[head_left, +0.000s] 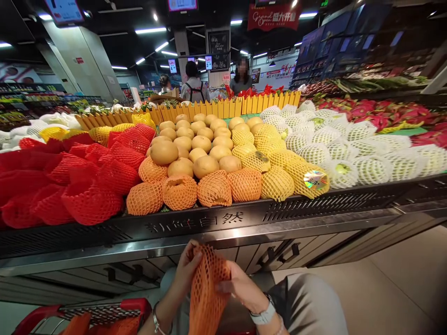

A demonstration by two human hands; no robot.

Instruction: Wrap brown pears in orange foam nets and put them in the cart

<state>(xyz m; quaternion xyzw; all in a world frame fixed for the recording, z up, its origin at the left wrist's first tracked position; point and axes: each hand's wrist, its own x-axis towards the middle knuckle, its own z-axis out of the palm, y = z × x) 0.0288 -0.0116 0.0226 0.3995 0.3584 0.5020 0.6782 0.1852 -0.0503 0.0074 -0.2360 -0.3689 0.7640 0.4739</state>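
Note:
An orange foam fruit net [207,293] hangs in front of me, below the display's metal edge. My left hand [187,267] pinches its upper left side between thumb and fingers. On the net's right side, my right hand [241,287] grips the mesh with the thumb across the front and the fingers behind. The net looks long and loose; whether anything is inside it I cannot tell. Just beyond the hands, round tan fruits [206,165] lie in rows on the stand, and the front ones wear orange foam nets [179,191].
Red-netted fruits [92,195] are heaped at left. Yellow-netted fruits [277,182] and white-netted fruits [372,168] lie to the right, with dragon fruits [366,109] beyond. A black display rim [258,216] runs across. At lower left, a red-handled basket [136,304] holds orange nets [78,323]. People stand behind.

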